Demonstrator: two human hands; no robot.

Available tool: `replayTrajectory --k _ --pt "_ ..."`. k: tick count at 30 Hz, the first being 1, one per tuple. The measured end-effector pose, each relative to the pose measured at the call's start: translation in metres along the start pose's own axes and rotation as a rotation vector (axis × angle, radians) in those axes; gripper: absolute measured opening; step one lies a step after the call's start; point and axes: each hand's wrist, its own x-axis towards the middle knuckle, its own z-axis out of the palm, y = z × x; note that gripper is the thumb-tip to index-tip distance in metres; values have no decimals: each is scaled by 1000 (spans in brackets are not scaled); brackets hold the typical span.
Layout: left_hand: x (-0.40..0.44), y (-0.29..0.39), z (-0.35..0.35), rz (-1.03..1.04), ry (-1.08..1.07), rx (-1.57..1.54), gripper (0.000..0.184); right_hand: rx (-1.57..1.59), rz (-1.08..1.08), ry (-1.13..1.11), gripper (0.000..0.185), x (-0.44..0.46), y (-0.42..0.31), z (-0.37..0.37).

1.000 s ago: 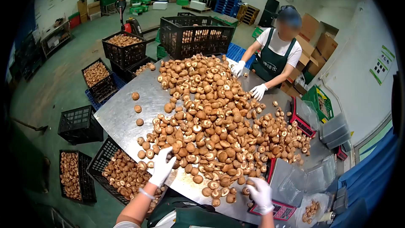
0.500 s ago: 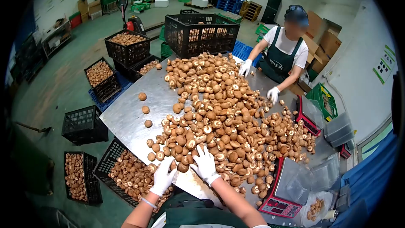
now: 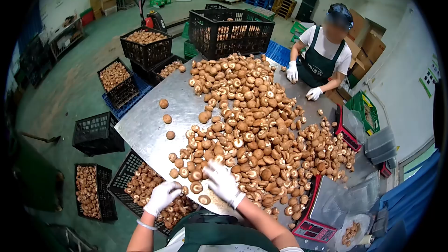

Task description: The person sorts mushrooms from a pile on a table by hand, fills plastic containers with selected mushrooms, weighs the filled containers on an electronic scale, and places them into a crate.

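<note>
A large heap of brown mushrooms covers much of the metal table. My left hand, in a white glove, is over the table's near left edge, above a black crate of mushrooms. Its fingers are curled together near a mushroom; whether they grip one is hard to tell. My right hand, also gloved, is at the heap's near edge with its fingers extended, slightly blurred, beside some loose mushrooms. A single mushroom lies between the two hands.
Across the table a co-worker in a green apron has both gloved hands at the far side. Red scales with clear plastic trays stand at the right. More black crates are on the floor at left; a large one stands behind the heap.
My left hand has moved left and down, off the heap's edge toward the crate. My right hand, first near the scale, came left to the heap's near edge. The view has shifted slightly.
</note>
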Motion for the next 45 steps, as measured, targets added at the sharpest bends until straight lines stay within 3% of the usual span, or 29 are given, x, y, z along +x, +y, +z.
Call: replayTrajectory --k 1,3,6,7,9,11,13,14,15,16,18,21,23,25,27,29,33,35,38,41,45 --pt "10 -5 5 -11 77 58 25 -64 59 135 49 8 8 0" --pt "32 4 14 105 217 96 39 -182 184 65 61 14 25 3" --pt "52 14 33 295 -34 228 56 -143 51 -60 50 -13 31 35" --pt "49 14 42 359 -46 382 53 -121 -39 -135 46 -23 28 46" --pt "41 9 47 380 -25 270 43 -51 -190 -183 43 -44 9 47" --pt "29 11 35 312 -47 142 30 182 -180 -205 30 -44 -11 33" --pt "20 6 28 260 -8 176 22 154 -162 -201 26 -30 -12 23" --pt "18 1 27 235 7 193 21 212 -145 -30 23 -17 -7 25" --pt "17 -3 27 211 20 210 21 152 88 -178 25 -3 1 23" --pt "18 1 24 194 31 203 22 143 2 130 32 12 10 31" --pt "23 2 27 177 20 241 22 -203 93 12 49 41 18 23" --pt "27 6 29 179 -2 223 22 -382 52 -82 49 41 38 47" --pt "28 13 25 179 39 185 27 -297 89 -152 48 30 22 34" --pt "28 14 25 140 207 31 36 -276 15 -190 49 17 3 26" --pt "31 4 27 85 212 -21 37 -132 -133 -133 50 4 -2 25" --pt "44 -1 25 104 275 -60 37 65 -40 -158 43 15 6 21" --pt "107 12 17 144 389 -46 42 -241 153 80 38 58 38 23" --pt "141 14 24 138 368 33 49 -293 281 -103 40 65 43 30" --pt "171 -4 45 166 268 132 52 -304 210 -78 30 59 47 41" --pt "163 -12 54 188 299 42 41 -246 124 -48 21 36 41 46" --pt "133 -16 42 284 309 22 26 29 179 -53 23 13 35 43"
